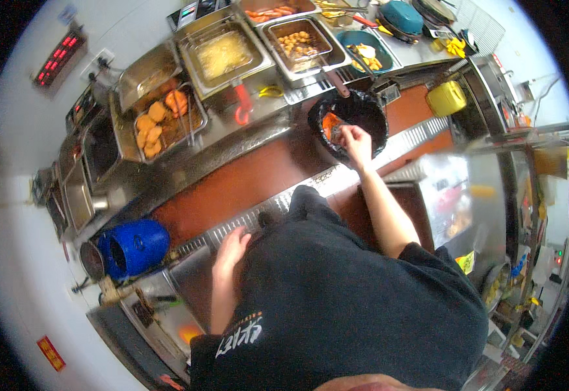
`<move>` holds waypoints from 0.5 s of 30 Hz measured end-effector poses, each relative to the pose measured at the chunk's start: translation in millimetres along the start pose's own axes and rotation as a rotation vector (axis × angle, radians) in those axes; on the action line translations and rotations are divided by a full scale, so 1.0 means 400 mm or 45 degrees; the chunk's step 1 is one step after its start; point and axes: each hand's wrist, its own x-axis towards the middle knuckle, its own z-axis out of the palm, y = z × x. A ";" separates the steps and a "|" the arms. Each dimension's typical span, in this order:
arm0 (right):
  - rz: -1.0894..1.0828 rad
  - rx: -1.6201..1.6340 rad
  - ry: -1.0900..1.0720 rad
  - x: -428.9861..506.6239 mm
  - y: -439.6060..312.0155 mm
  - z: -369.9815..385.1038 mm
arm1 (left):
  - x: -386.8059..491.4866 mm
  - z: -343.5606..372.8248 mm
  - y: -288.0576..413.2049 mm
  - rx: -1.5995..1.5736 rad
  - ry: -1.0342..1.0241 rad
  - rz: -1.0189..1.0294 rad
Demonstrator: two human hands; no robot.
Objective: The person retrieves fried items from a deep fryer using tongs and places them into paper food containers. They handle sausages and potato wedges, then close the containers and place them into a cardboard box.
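Observation:
My right hand [356, 141] reaches over a bin lined with a black bag [379, 141]. Its fingers are closed on an orange and clear plastic wrapper [331, 125] at the bin's left side. My left hand [233, 244] hangs low beside my body over the floor grating, fingers apart, holding nothing that I can see. Beyond the bin, a basket of small round fried balls [296, 44] sits in a steel fryer, its brown handle [337, 83] pointing towards the bin. Left of it, a basket in another fryer [221, 54] stands in bubbling oil.
A steel tray at the left holds breaded pieces [150, 132] and tongs. Red-handled tool [242, 102] lies on the counter's edge. A teal bowl [387, 51] holds food and a utensil. A blue drum [140, 248] stands lower left, a yellow jerrycan [446, 98] right of the bin.

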 end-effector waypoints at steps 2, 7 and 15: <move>-0.251 -0.131 0.200 0.084 -0.082 -0.055 | 0.067 -0.048 0.007 0.029 -0.003 0.040; -0.310 -0.091 0.413 0.402 -0.309 -0.095 | 0.272 -0.111 0.099 -0.060 0.144 -0.085; -0.952 -0.129 0.140 1.160 -0.891 0.135 | 0.506 -0.098 0.447 -0.493 0.272 -0.085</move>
